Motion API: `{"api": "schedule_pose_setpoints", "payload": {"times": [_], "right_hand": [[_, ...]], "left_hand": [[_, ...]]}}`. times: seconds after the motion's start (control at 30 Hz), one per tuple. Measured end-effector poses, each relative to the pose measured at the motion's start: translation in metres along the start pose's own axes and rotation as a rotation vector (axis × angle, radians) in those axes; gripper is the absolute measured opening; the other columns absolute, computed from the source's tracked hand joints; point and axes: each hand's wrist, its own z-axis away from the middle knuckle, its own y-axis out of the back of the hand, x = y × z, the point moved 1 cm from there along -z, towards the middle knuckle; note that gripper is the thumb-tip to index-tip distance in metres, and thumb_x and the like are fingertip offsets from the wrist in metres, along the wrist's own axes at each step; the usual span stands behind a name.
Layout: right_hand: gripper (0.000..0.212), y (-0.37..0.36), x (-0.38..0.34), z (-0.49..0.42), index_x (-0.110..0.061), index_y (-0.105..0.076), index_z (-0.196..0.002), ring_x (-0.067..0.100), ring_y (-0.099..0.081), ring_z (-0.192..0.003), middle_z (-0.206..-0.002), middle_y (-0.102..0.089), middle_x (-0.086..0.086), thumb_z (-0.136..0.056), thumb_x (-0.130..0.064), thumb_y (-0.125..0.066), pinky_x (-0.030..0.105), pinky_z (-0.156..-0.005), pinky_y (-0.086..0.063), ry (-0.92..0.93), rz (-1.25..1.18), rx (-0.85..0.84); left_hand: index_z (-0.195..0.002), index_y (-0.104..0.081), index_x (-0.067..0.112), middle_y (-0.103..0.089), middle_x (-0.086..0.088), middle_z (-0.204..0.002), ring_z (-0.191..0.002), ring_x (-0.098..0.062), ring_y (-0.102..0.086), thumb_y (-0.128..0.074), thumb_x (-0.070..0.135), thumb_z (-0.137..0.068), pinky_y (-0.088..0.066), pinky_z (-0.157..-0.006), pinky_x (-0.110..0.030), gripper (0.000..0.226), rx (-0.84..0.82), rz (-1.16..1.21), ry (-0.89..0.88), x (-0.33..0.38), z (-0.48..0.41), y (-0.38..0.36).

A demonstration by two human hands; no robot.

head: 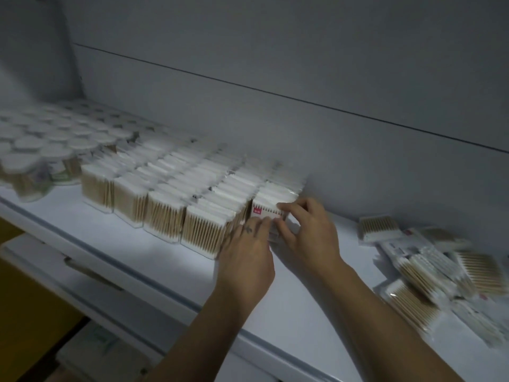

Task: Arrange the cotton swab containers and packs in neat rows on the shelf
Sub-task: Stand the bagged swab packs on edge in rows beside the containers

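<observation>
The left grip (248,245) and right grip (305,230) pinch a red-labelled pack (268,210) between them, at the last row's front. To their left, rows of packs (170,208) and round containers (41,144) already stand on the shelf (132,252). To their right, a loose pile (440,274) is not yet sorted.

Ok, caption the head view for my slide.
Left hand and right hand hold a swab pack against the upright rows; loose packs lie nearby.

white shelf (115,260), tan swab packs (165,216)
</observation>
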Motion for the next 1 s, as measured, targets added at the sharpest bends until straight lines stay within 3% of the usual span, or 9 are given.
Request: {"api": "schedule_pose_setpoints", "payload": {"times": [0.1, 0.3, 0.57, 0.8, 1.0], "right_hand": [[0.04, 0.007, 0.002, 0.005, -0.034, -0.058, -0.128, 0.011, -0.051, -0.098, -0.109, -0.053, -0.008, -0.088, -0.039, -0.062, 0.025, -0.079, -0.042, -0.032, 0.011, -0.094], [0.059, 0.037, 0.007, 0.001, -0.034, -0.045, -0.14, 0.009, -0.056, -0.08, -0.106, -0.063, -0.006, -0.085, -0.037, -0.066, 0.033, -0.083, -0.046, -0.009, 0.001, -0.137], [0.029, 0.106, 0.053, 0.004, -0.028, -0.066, -0.115, 0.008, -0.058, -0.08, -0.094, -0.058, -0.013, -0.088, -0.038, -0.062, 0.024, -0.077, -0.038, -0.096, 0.137, -0.275], [0.022, 0.162, 0.124, 0.023, -0.023, -0.071, -0.103, 0.026, -0.061, -0.092, -0.1, -0.069, 0.003, -0.087, -0.033, -0.06, 0.036, -0.086, -0.042, -0.221, 0.319, -0.177], [0.023, 0.156, 0.145, 0.047, -0.025, -0.075, -0.083, 0.028, -0.062, -0.076, -0.083, -0.07, 0.003, -0.078, -0.035, -0.055, 0.035, -0.074, -0.039, -0.273, 0.532, -0.006]], "left_hand": [[-0.137, -0.045, 0.021, -0.05, -0.004, -0.135, -0.126, -0.022, -0.047, -0.051, 0.019, -0.094, -0.039, -0.106, -0.037, 0.044, 0.004, 0.003, 0.003, 0.002, 0.0, 0.003], [-0.123, -0.056, 0.019, -0.056, -0.005, -0.124, -0.116, -0.023, -0.052, -0.052, 0.023, -0.093, -0.043, -0.099, -0.038, 0.03, 0.034, 0.01, -0.023, 0.009, 0.0, 0.009], [-0.126, -0.053, 0.022, -0.051, 0.0, -0.124, -0.111, -0.018, -0.054, -0.048, 0.026, -0.096, -0.044, -0.093, -0.038, 0.031, -0.047, 0.058, -0.155, 0.056, -0.014, 0.002], [-0.13, -0.051, 0.024, -0.051, 0.002, -0.132, -0.12, -0.016, -0.05, -0.052, 0.031, -0.096, -0.043, -0.1, -0.039, 0.035, -0.229, 0.108, -0.236, 0.126, -0.04, -0.043], [-0.131, -0.048, 0.02, -0.052, -0.003, -0.129, -0.12, -0.026, -0.046, -0.061, 0.038, -0.087, -0.044, -0.094, -0.04, 0.05, -0.314, 0.008, -0.252, 0.158, -0.071, -0.092]]}}
